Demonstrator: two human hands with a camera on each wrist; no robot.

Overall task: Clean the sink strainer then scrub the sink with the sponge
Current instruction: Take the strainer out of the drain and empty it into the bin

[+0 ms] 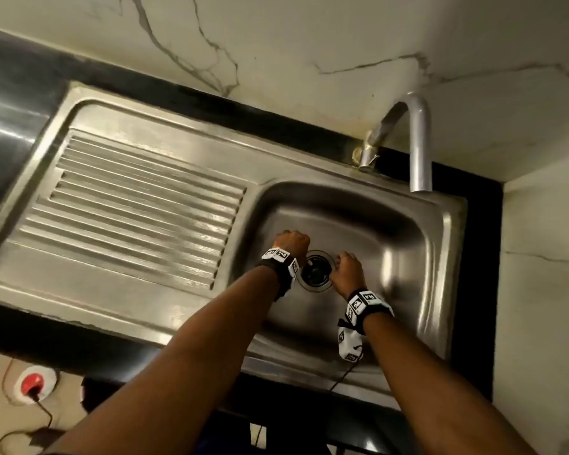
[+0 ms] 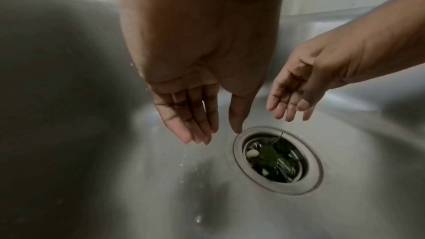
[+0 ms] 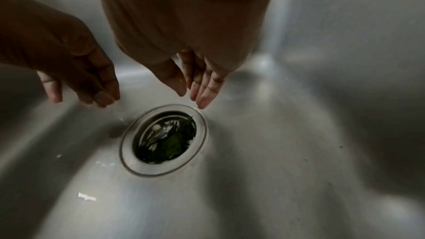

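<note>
Both hands hang inside the sink (image 1: 418,257), fingers loose and holding nothing: the left hand (image 1: 291,243) at the strainer's upper left, the right hand (image 1: 349,269) at its right. The strainer (image 1: 315,272), mid-frame, holds green leaves (image 2: 269,155) and white scraps

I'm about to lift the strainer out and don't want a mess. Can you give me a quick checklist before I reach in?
1. Left hand free, fingers straight: ok.
2. Right hand free, fingers straight: ok.
3. Strainer seated in the drain: ok.
4. Strainer clean: not ok; green leaves and white bits lie in it.
5. Central knob exposed for a grip: cannot tell, debris covers it.
6. Sponge in view: not ok, none seen around the sink.
</note>
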